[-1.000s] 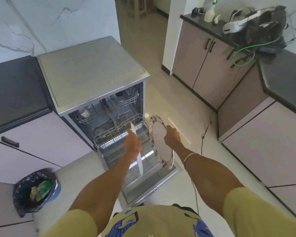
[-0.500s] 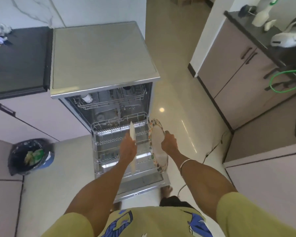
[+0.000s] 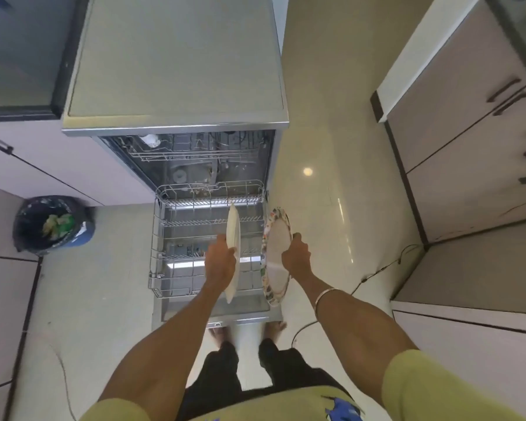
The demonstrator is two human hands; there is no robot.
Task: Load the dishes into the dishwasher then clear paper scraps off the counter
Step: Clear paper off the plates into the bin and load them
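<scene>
- Two bare arms reaching forward from yellow sleeves, with a thin bangle (image 3: 325, 294) on the right wrist.
- Two hands, two plates, one plate in each hand.
- Left hand (image 3: 220, 262) curled tight round the edge of the plain white plate (image 3: 233, 229).
- White plate held up on its edge, thin side to the camera, long way running from near to far, over the right part of the pulled-out rack.
- Right hand (image 3: 295, 253) wrapped round the right rim of the flowery plate (image 3: 276, 247), thumb on the far edge.
- Flowery plate also up on its edge, white face turned left toward the other plate, long way running near to far, just past the right side of the rack.
- Two plates side by side, apart, not touching.
- One lower rack (image 3: 170, 238) of grey wire, slid out over the open door (image 3: 243, 312); no dishes seen in it.
- One dishwasher (image 3: 176, 65) behind, with a flat grey top.
- One upper rack (image 3: 195, 150) still inside, with a small white thing at its left; too blurry to name.
- One black bin (image 3: 53, 224) on the floor to the left, with green and yellow rubbish in it.
- One dark counter (image 3: 19, 56) far left, next to the dishwasher.
- Cupboards (image 3: 468, 117) along the right, with dark handles.
</scene>
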